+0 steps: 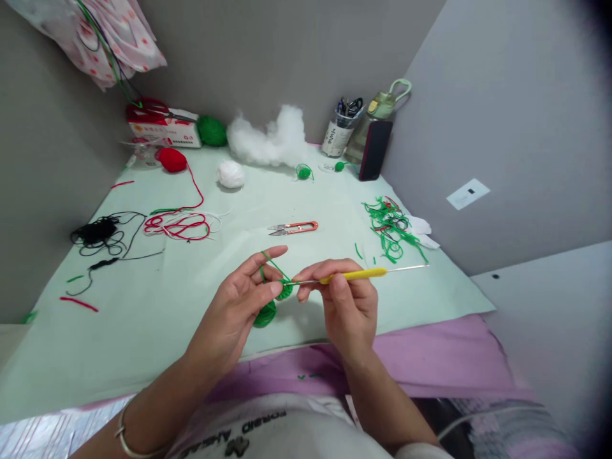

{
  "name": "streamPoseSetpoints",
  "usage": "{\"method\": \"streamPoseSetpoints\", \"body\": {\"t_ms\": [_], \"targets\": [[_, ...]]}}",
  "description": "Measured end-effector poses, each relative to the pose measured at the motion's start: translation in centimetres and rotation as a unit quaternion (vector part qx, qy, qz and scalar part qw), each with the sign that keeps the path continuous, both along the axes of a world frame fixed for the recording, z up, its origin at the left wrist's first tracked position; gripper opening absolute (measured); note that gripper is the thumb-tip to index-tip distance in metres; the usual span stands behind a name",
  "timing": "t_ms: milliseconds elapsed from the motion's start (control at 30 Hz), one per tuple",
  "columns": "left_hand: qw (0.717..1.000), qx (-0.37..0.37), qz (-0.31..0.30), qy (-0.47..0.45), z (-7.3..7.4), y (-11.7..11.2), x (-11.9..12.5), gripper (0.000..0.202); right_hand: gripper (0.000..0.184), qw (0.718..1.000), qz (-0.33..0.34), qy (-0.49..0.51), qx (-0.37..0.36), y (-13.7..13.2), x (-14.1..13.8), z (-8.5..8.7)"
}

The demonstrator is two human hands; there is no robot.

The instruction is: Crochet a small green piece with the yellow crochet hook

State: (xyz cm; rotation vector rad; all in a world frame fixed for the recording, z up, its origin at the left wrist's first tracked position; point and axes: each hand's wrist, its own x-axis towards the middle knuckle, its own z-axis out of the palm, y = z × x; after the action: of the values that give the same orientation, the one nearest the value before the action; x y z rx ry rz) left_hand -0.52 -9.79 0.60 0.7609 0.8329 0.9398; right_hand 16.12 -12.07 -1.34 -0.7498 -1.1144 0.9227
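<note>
Crocheting a small green piece, partway through by the look of it

Head view, the only one. Left hand (241,296) pinches the small green piece (285,291) between thumb and fingers, index finger raised with a green working strand (272,260) running from it to the piece. Right hand (351,306) grips the yellow-handled hook (361,275) between thumb and fingers; front metal tip meets the piece at the left thumb, rear tip points off right. Piece sits between the hands, held above the light green table cover (310,197). Green bundle (265,314) just under it, seems wound yarn; partly hidden by left hand.

Progress: a little stitched fabric exists, ridges visible. Strand attached, hook engaged, so judged unfinished: more stitches, then fastening off and cutting presumably left. Row count and final shape can't be told; fingers cover part.

Snips (294,227) lie beyond the hands, not in use. White stuffing (268,140) at the back, also unused; whether this piece needs it, unclear. Red yarn ball (173,160) and white yarn ball (230,173) back left, black yarn (98,233) far left. Green-heavy scrap pile (392,229) at right.
</note>
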Motion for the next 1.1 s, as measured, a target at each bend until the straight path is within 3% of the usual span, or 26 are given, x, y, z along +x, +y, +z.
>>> {"method": "streamPoseSetpoints", "body": {"t_ms": [167,267,367,467,533,600,667,733,833,933,1067,1100], "targets": [[0.998,0.053,0.033,0.033,-0.1,-0.2,0.2,0.044,0.023,0.976,-0.074,-0.181,0.1,-0.8,0.4,0.4],[0.993,0.08,0.062,0.053,-0.2,-0.3,0.5,0.046,0.024,0.93,-0.116,-0.296,0.184,-1.0,0.4,0.6],[0.992,0.083,0.08,0.049,-0.2,-0.6,0.9,0.048,0.023,0.872,-0.164,-0.411,0.21,-1.1,0.2,0.3],[0.999,0.017,0.035,-0.018,0.0,-0.6,1.2,0.055,0.029,0.822,-0.221,-0.472,0.227,-1.2,0.0,-0.5],[0.996,-0.054,-0.006,-0.068,0.1,-0.3,1.0,0.057,0.034,0.841,-0.222,-0.434,0.232,-1.1,-0.1,-0.9],[0.992,-0.092,-0.011,-0.086,0.3,0.0,0.7,0.053,0.031,0.905,-0.193,-0.329,0.191,-0.9,-0.2,-0.8],[0.994,-0.08,0.012,-0.072,0.4,0.3,0.5,0.049,0.025,0.962,-0.152,-0.195,0.117,-0.5,-0.2,-0.5],[0.998,-0.044,0.019,-0.051,0.4,0.3,0.5,0.045,0.023,0.986,-0.106,-0.107,0.072,-0.2,-0.4,0.0],[1.0,0.008,0.018,-0.024,0.3,-0.1,0.8,0.04,0.02,0.989,-0.07,-0.114,0.07,0.1,-0.6,0.2],[0.999,0.026,0.038,-0.02,0.0,-0.4,1.2,0.041,0.026,0.969,-0.105,-0.201,0.098,-0.1,-0.6,-0.2],[0.995,-0.042,0.009,-0.09,-0.2,0.0,1.5,0.044,0.033,0.906,-0.169,-0.348,0.169,-0.5,-0.3,-1.1],[0.992,-0.066,-0.006,-0.107,-0.3,0.2,1.4,0.042,0.031,0.904,-0.171,-0.351,0.174,-0.5,-0.2,-1.1]]}}
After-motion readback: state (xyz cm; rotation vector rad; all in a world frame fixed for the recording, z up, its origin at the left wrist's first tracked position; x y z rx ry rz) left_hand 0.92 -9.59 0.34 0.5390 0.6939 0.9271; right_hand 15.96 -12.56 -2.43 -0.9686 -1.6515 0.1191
